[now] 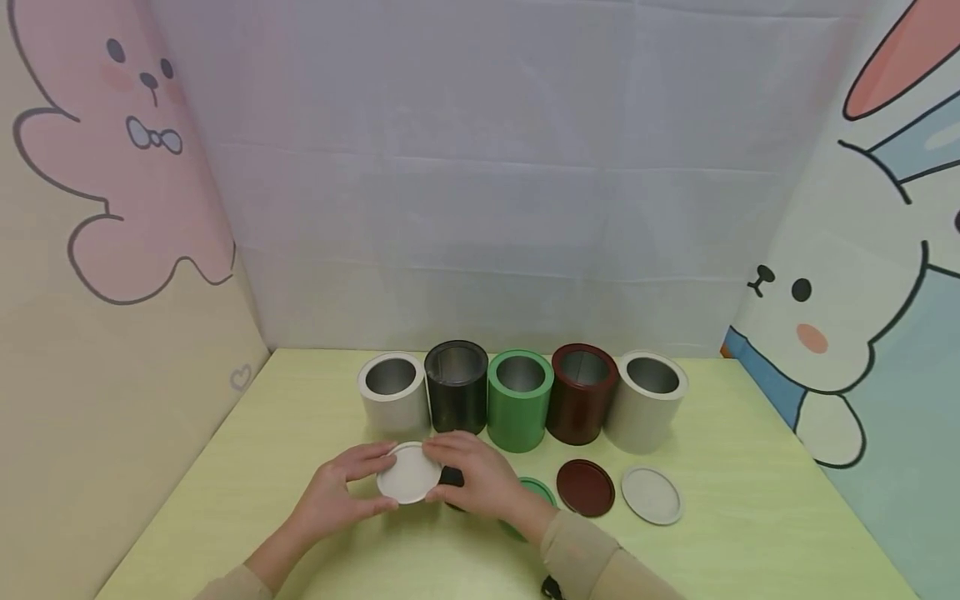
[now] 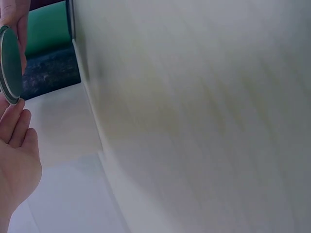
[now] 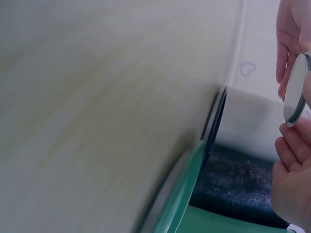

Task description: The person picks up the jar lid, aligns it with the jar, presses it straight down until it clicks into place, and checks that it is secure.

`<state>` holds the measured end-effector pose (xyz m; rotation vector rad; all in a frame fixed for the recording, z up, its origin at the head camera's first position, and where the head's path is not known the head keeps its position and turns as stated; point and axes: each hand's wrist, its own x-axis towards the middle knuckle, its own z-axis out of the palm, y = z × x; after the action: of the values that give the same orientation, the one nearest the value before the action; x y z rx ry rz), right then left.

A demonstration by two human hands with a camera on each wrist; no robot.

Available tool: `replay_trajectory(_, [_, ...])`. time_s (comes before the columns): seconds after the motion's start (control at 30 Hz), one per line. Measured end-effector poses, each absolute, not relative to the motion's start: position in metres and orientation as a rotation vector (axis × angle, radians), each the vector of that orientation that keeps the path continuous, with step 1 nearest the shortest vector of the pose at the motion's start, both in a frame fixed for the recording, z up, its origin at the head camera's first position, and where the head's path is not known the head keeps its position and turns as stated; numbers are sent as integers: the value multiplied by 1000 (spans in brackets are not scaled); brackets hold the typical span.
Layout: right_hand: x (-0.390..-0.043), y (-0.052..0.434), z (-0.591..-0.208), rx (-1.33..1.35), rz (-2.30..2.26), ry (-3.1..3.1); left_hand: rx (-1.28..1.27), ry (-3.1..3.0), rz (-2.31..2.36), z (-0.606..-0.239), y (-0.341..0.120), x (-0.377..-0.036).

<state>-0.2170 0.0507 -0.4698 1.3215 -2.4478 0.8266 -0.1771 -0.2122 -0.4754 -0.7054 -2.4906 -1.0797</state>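
Both hands on the white lid (image 1: 408,472), held just above the worktop (image 1: 300,533) at ~6 o'clock of the white can (image 1: 390,392). Left hand (image 1: 341,492) pinches its rim w/ thumb + fingers at the lid's 9; right hand (image 1: 476,479) pinches the rim at its 3. Wrist views show the lid edge-on btwn fingertips, so the grip is rim-only. Risk, my read: thin rim pinch, so the lid could slip or tilt and drop onto the black lid (image 1: 452,477), which lies mostly hidden under the right hand. Right forearm sits over the green lid (image 1: 534,492), so a sleeve drag could shove it. Farther right on the worktop: dark red lid (image 1: 585,487), then grey lid (image 1: 651,495), both flat. Back row at 12, left to right, touching or nearly: white can, black can (image 1: 456,387), green can (image 1: 520,400), dark red can (image 1: 582,393), grey can (image 1: 647,400). All upright, open, bare metal inside; nothing visible in any, though bottoms aren't fully seen. Cans packed tight, so a knock to one likely bumps the neighbours.
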Motion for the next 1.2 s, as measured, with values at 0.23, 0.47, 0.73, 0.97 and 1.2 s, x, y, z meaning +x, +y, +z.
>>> replay_trajectory(0.23, [-218,55,-465,1333,853,-2421,-715,-2457,-1041,-470,-208,-177])
replay_trajectory(0.47, [-218,56,-453,1321,908,-2391,-719,-2422,-1106,-460,-206,-180])
replay_trajectory(0.73, [-221,55,-440,1304,924,-2391,-764,-2357,-1096,-451,-208,-184])
replay_trajectory(0.97, [-225,54,-433,1295,922,-2398,-759,-2331,-1127,-444,-208,-186])
replay_trajectory(1.2, [-230,52,-425,1307,921,-2376,-765,-2290,-1098,-437,-208,-188])
